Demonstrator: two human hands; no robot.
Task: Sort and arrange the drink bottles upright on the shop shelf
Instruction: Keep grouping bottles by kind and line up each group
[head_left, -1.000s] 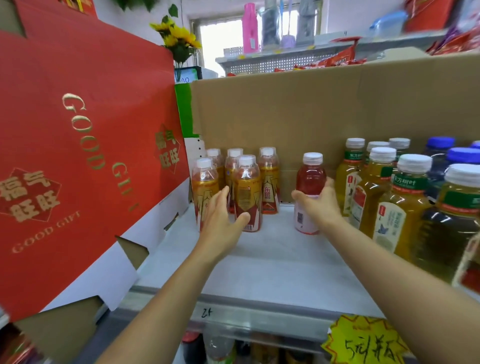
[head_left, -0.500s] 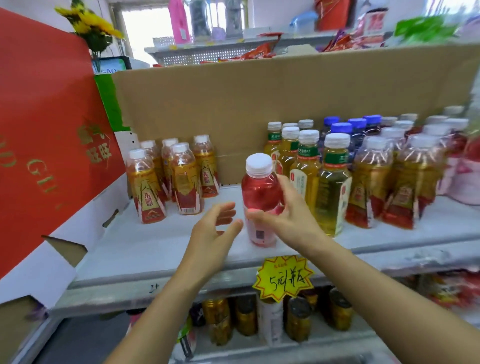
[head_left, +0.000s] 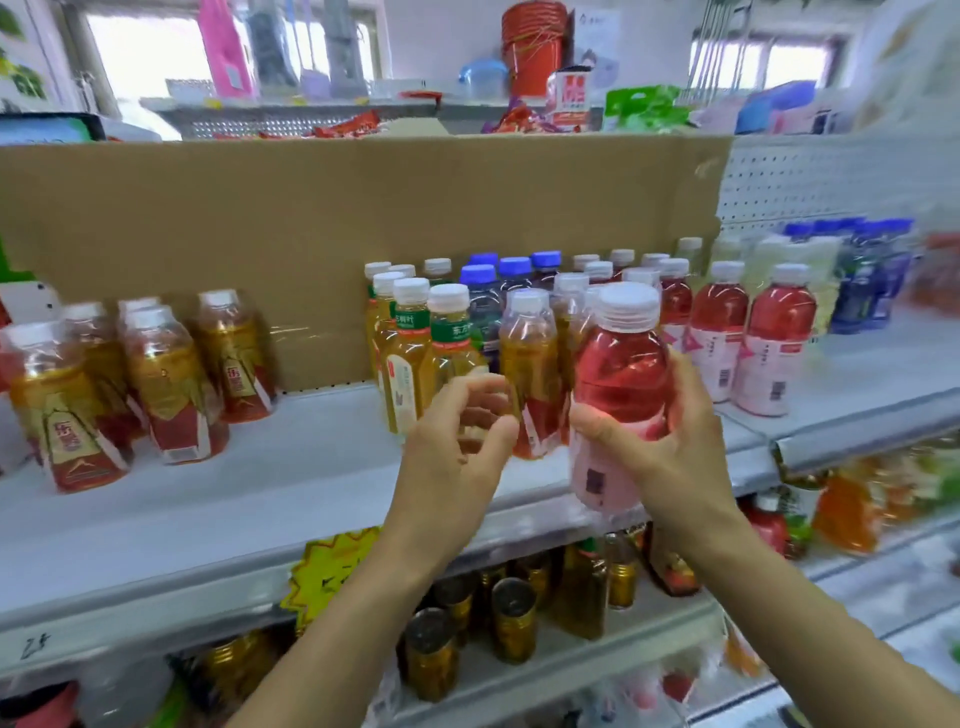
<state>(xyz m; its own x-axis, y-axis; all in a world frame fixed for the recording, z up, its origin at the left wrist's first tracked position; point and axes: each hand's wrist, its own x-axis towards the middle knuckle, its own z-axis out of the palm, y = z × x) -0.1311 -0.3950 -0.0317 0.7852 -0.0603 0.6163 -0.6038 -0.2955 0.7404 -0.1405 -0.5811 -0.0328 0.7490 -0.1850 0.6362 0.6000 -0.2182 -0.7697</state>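
My right hand (head_left: 670, 447) grips a red drink bottle (head_left: 621, 374) with a white cap and pink label, held upright above the front edge of the grey shelf (head_left: 249, 509). My left hand (head_left: 457, 447) hovers just left of it with loosely curled fingers, holding nothing. Matching red bottles (head_left: 748, 338) stand upright on the shelf to the right. Green-labelled tea bottles (head_left: 410, 343) and amber bottles with red labels (head_left: 530, 364) stand behind my hands. Another group of amber bottles (head_left: 156, 379) stands at the left.
A cardboard sheet (head_left: 337, 218) backs the shelf. Blue-capped bottles (head_left: 498, 280) stand at the rear, more blue ones (head_left: 872, 270) far right. A yellow price tag (head_left: 327, 571) hangs on the shelf lip. Cans and bottles (head_left: 509, 618) fill the lower shelf.
My right hand has lifted the red bottle off the shelf and carried it rightward toward the other red bottles. My left hand followed alongside. The view swung right.
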